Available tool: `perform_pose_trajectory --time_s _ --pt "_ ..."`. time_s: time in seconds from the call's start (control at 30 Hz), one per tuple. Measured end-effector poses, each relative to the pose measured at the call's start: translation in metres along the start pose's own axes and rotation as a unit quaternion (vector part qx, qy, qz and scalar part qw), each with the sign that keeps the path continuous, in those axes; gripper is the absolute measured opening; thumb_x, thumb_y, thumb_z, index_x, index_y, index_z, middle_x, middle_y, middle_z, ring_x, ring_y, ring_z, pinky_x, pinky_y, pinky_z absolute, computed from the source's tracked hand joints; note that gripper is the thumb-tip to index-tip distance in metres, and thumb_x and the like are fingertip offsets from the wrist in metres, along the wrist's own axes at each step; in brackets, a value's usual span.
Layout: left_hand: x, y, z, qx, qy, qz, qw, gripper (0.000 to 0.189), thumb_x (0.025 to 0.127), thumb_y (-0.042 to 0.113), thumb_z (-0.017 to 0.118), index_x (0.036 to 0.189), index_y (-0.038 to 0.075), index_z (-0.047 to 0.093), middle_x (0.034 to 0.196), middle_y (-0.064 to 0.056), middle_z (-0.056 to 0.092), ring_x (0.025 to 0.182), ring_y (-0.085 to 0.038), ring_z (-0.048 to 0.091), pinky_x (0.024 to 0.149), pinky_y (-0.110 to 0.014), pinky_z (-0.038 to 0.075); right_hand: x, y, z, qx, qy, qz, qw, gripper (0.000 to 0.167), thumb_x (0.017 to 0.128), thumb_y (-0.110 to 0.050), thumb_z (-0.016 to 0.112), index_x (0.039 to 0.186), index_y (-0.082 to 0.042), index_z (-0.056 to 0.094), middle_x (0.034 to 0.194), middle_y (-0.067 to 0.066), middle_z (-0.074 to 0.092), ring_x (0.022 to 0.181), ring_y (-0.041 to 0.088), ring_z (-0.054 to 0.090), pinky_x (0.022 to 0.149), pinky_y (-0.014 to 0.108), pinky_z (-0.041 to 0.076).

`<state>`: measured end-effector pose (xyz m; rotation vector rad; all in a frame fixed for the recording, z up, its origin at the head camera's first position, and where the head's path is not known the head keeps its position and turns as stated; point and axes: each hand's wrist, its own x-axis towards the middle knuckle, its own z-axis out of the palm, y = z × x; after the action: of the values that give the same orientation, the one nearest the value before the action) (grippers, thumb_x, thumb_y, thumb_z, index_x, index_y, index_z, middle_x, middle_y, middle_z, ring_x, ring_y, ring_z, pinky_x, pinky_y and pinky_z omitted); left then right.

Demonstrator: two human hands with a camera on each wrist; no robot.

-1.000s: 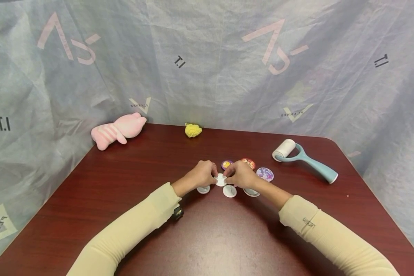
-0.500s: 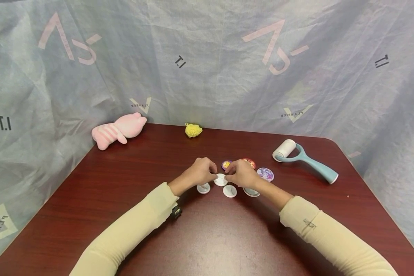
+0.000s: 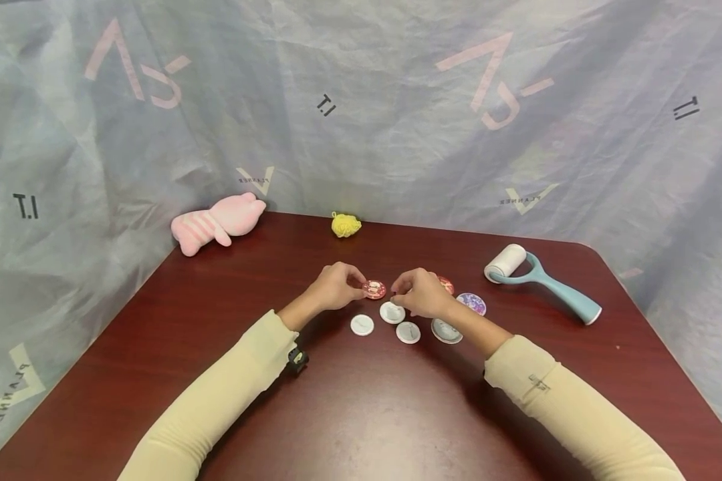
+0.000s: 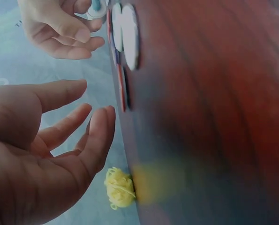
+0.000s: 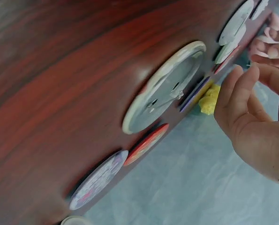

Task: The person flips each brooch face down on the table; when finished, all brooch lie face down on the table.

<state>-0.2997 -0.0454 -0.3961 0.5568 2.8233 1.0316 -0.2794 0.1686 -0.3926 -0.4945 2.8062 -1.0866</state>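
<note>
My left hand (image 3: pixel 335 287), its fingers loosely bent and thumb apart, is beside a red pin badge (image 3: pixel 374 289). In the left wrist view nothing lies between its fingertips. My right hand (image 3: pixel 424 292) hovers just behind a white-backed pin badge (image 3: pixel 392 312) lying face down; its bent fingers hold nothing that I can see. More face-down badges lie nearer: a left one (image 3: pixel 362 325), a middle one (image 3: pixel 408 333) and a larger silver one (image 3: pixel 447 331), whose pin shows in the right wrist view. A purple-rimmed badge (image 5: pixel 194 94) is hidden behind my right hand in the head view.
A purple patterned badge (image 3: pixel 472 304) and an orange-red one (image 3: pixel 445 285) lie right of my right hand. Farther right is a lint roller (image 3: pixel 538 275). At the back are a yellow yarn bundle (image 3: pixel 345 225) and a pink plush toy (image 3: pixel 219 224), before a grey curtain.
Both hands were at the white-backed badge. My left hand has drawn away left and back, uncovering the red badge; my right hand has lifted slightly off. The head view has shifted a little.
</note>
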Motion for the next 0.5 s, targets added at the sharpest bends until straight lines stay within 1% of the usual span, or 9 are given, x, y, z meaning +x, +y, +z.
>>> perform_pose_trajectory --time_s 0.1,0.23,0.33,0.43,0.5 --pt "0.002 -0.005 0.0 -0.004 -0.002 -0.012 0.9999 0.023 0.084 0.017 0.079 0.105 0.007 0.074 0.105 -0.005 0.072 0.108 -0.027 0.062 0.092 -0.04 0.048 0.005 -0.002 0.002 -0.002 -0.002 -0.001 1.0 0.016 0.083 -0.005 0.073 0.098 0.002 0.072 0.084 0.007 0.072 0.058 0.027 0.068 0.05 0.027 0.054" --pt "0.004 -0.01 0.0 -0.012 -0.006 -0.022 0.9997 0.024 0.083 0.015 0.079 0.106 0.007 0.074 0.106 -0.005 0.072 0.11 -0.026 0.062 0.094 -0.04 0.048 0.013 -0.002 0.004 0.0 0.005 -0.001 1.0 0.015 0.083 -0.004 0.074 0.097 0.001 0.072 0.084 0.007 0.073 0.06 0.025 0.069 0.052 0.027 0.055" --pt "0.007 -0.013 0.001 -0.015 -0.018 -0.023 0.9995 0.025 0.083 0.013 0.079 0.107 0.006 0.073 0.105 -0.005 0.073 0.107 -0.024 0.063 0.094 -0.039 0.048 0.018 -0.002 0.006 -0.006 0.003 0.001 1.0 0.015 0.082 -0.005 0.075 0.096 0.0 0.073 0.083 0.006 0.073 0.057 0.018 0.067 0.053 0.026 0.055" --pt "0.011 -0.015 0.002 -0.016 -0.029 -0.025 0.9991 0.026 0.083 0.012 0.078 0.108 0.005 0.073 0.104 -0.006 0.073 0.103 -0.022 0.063 0.093 -0.038 0.048 0.023 -0.003 0.008 -0.025 0.002 -0.002 0.9997 0.014 0.081 -0.006 0.076 0.094 -0.001 0.073 0.081 0.004 0.073 0.054 0.01 0.062 0.053 0.025 0.053" --pt "0.012 -0.015 0.002 -0.018 -0.031 -0.026 0.999 0.026 0.083 0.012 0.078 0.107 0.005 0.073 0.103 -0.006 0.073 0.101 -0.021 0.063 0.092 -0.037 0.048 0.027 -0.006 0.008 -0.033 0.002 -0.005 0.9995 0.014 0.081 -0.006 0.076 0.094 -0.001 0.073 0.081 0.004 0.073 0.054 0.009 0.062 0.054 0.025 0.053"
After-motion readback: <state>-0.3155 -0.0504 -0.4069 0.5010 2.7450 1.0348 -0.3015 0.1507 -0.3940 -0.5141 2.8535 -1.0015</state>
